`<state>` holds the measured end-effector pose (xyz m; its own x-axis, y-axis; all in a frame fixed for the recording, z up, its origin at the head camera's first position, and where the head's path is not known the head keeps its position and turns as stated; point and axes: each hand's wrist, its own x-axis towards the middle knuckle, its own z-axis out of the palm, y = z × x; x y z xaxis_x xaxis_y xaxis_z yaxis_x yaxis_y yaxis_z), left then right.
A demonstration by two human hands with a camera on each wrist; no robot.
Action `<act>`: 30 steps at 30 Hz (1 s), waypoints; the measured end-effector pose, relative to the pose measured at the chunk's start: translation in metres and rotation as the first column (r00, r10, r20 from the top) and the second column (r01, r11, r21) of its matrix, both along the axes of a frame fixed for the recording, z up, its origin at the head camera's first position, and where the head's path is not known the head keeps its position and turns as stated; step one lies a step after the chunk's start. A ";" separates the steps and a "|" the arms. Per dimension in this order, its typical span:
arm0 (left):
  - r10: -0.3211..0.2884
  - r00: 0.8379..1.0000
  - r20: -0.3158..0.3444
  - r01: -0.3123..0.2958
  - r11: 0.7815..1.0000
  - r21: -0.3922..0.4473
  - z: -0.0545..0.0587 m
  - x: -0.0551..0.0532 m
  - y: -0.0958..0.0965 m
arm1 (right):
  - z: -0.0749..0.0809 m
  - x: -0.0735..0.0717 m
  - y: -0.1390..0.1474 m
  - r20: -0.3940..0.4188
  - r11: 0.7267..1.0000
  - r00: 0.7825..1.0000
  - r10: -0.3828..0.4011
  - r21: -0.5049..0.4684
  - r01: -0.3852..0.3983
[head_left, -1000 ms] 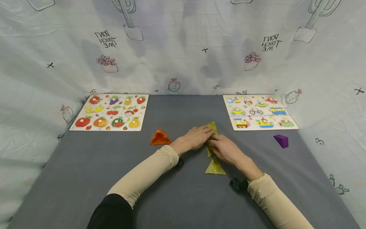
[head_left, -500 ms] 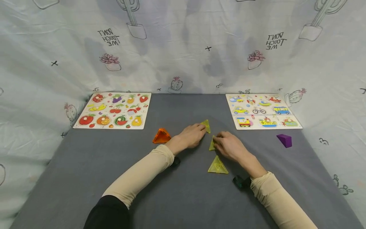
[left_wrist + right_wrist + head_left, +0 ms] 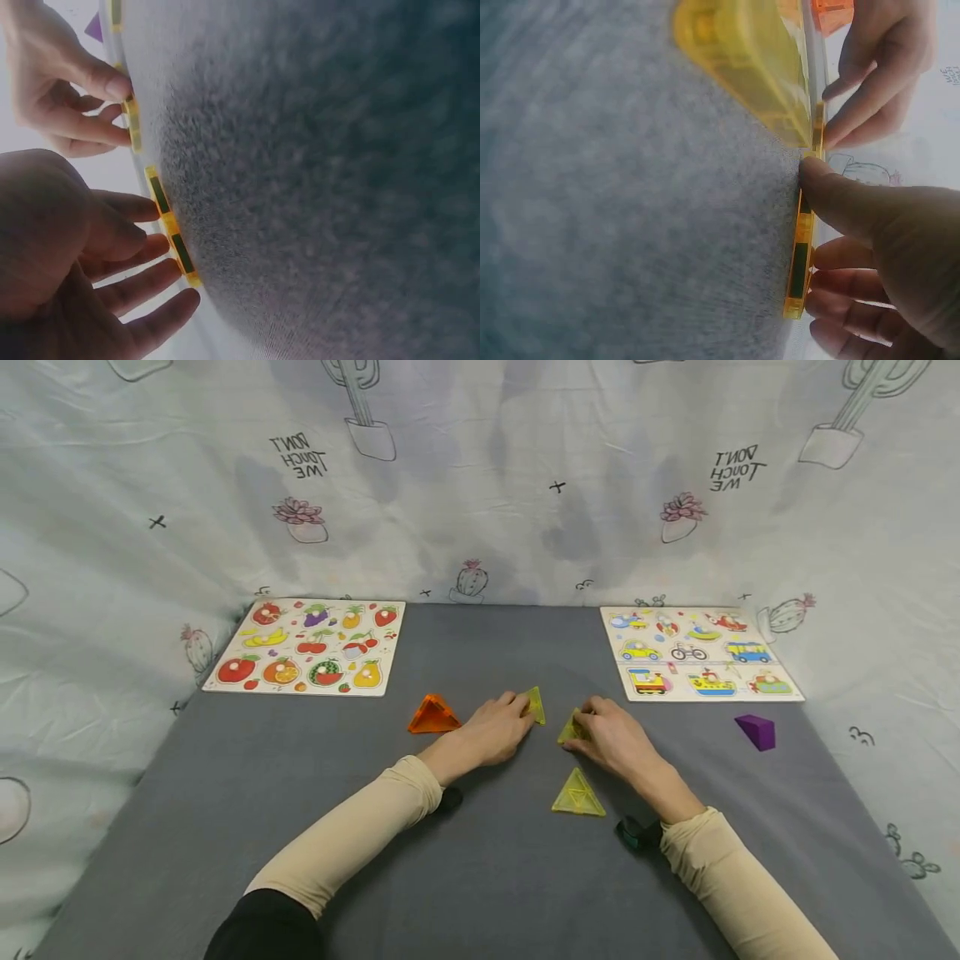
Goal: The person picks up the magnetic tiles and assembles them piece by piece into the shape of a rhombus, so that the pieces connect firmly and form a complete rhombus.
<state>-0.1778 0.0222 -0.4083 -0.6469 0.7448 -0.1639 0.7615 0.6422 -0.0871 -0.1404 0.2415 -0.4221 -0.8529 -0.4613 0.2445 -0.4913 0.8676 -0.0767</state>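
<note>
In the head view, my left hand (image 3: 495, 727) touches a yellow triangular magnetic tile (image 3: 536, 705) with its fingertips; the hand hides part of it. The left wrist view shows those fingers fairly straight along the tile's edge (image 3: 171, 225), which lies flat on the cloth. To the right, my right hand (image 3: 617, 737) pinches a second yellow triangular tile (image 3: 570, 728) between thumb and fingers, low at the table. A gap separates the two tiles. Nearer the person lies a third yellow triangular tile (image 3: 578, 794), touched by neither hand.
An orange triangular piece (image 3: 433, 716) sits beside the left wrist. A purple wedge block (image 3: 757, 732) lies at the right. At the back of the grey cloth (image 3: 480, 877) are a fruit puzzle board (image 3: 341, 652) and a vehicle puzzle board (image 3: 678, 662), before a printed curtain.
The hands have drawn apart from where they met over the yellow tiles. One tile has shifted left under my left hand, the other slightly right with my right hand.
</note>
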 end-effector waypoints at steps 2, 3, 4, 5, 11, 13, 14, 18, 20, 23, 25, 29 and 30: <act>0.002 1.000 0.013 -0.002 1.000 -0.001 0.000 0.003 -0.001 | 0.001 0.000 0.000 0.009 1.000 1.000 0.003 -0.015 -0.003; 0.003 1.000 0.020 -0.003 1.000 -0.002 0.000 0.004 -0.002 | 0.001 0.000 0.001 0.015 1.000 1.000 0.006 -0.022 -0.006; 0.006 1.000 0.025 -0.006 1.000 -0.003 0.000 0.005 -0.002 | 0.001 -0.001 0.001 0.019 1.000 1.000 0.010 -0.028 -0.010; 0.008 1.000 0.029 -0.008 1.000 -0.005 0.000 0.006 -0.002 | 0.002 -0.001 0.001 0.022 0.999 1.000 0.015 -0.032 -0.015; 0.040 0.999 0.034 -0.040 0.999 -0.014 0.001 0.008 -0.005 | 0.005 -0.002 -0.001 0.008 0.996 0.998 0.069 -0.060 -0.069; 0.046 0.998 0.035 -0.045 0.999 -0.018 0.002 0.008 -0.005 | 0.005 -0.002 0.000 0.011 0.994 0.997 0.078 -0.075 -0.077; 0.044 0.998 0.034 -0.043 0.999 -0.020 0.002 0.008 -0.006 | 0.006 -0.003 0.000 0.019 0.994 0.997 0.077 -0.085 -0.075; 0.033 0.999 0.038 -0.033 0.999 -0.010 0.002 0.009 -0.008 | 0.007 -0.004 0.002 0.037 0.991 0.998 0.048 -0.126 -0.043; 0.028 0.999 0.039 -0.028 1.000 0.001 0.002 0.009 -0.008 | 0.008 -0.004 0.003 0.037 0.988 0.999 0.026 -0.152 -0.020; 0.018 0.999 0.039 -0.018 1.000 0.012 0.002 0.009 -0.010 | 0.009 -0.005 0.005 0.052 0.978 0.999 -0.005 -0.206 0.016; 0.010 0.999 0.038 -0.011 1.000 0.015 0.002 0.009 -0.010 | 0.010 -0.005 0.006 0.068 0.972 0.997 -0.023 -0.230 0.038; 0.011 0.999 0.051 -0.012 1.000 0.025 0.001 0.010 -0.010 | 0.012 -0.005 0.006 0.097 0.964 0.994 -0.048 -0.255 0.072; 0.013 0.998 0.059 -0.014 1.000 0.025 0.001 0.010 -0.010 | 0.012 -0.005 0.006 0.101 0.963 0.993 -0.053 -0.258 0.078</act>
